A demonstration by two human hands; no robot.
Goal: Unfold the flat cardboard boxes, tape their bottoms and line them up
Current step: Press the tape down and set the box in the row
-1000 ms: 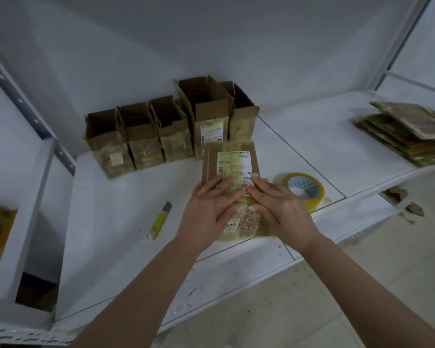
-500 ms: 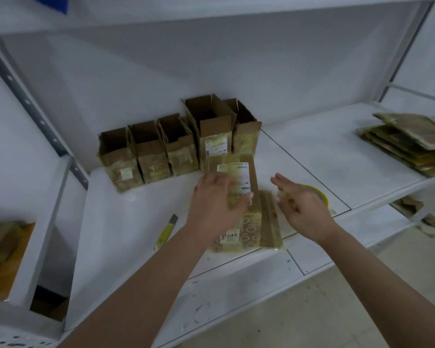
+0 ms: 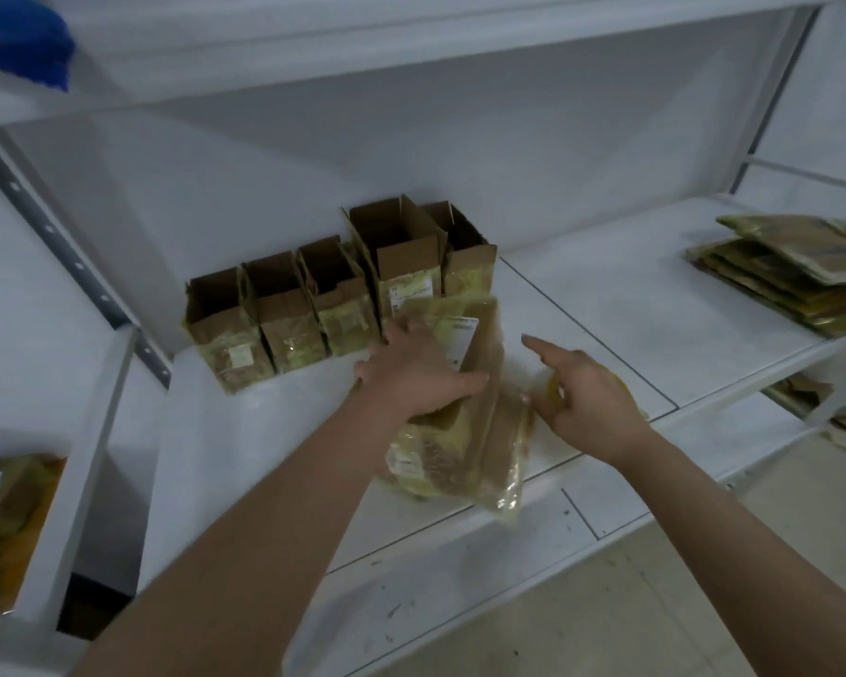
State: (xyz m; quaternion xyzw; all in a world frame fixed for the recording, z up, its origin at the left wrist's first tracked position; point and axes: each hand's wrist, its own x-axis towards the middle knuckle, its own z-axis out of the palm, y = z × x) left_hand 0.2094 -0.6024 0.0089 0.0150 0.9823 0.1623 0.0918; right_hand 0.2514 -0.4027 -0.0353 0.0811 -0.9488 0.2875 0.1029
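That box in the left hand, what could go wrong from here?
The box is held by the left hand alone, with the right hand off it; it may twist or slip. Its near end overhangs the shelf edge, so it could drop. Swinging it could topple the row of opened boxes just behind.

Brown cardboard, glossy tape and painted white metal all round me.

The box (image 3: pixel 465 422) under my left hand (image 3: pixel 413 373) is matt brown cardboard, wrapped in glossy yellowish tape that shines and wrinkles, with a smooth white paper label near its top. The row of open boxes (image 3: pixel 333 295) at the centre of the frame is the same dull cardboard, its lower parts sheened with tape. The flat stack (image 3: pixel 792 271) at the right edge looks like worn, creased cardboard with glossy patches. The shelf (image 3: pixel 655 305) is smooth white-painted board, scuffed and speckled near its front edge. At upper left, a bare grey metal upright (image 3: pixel 64 251) with punched holes looks matt.
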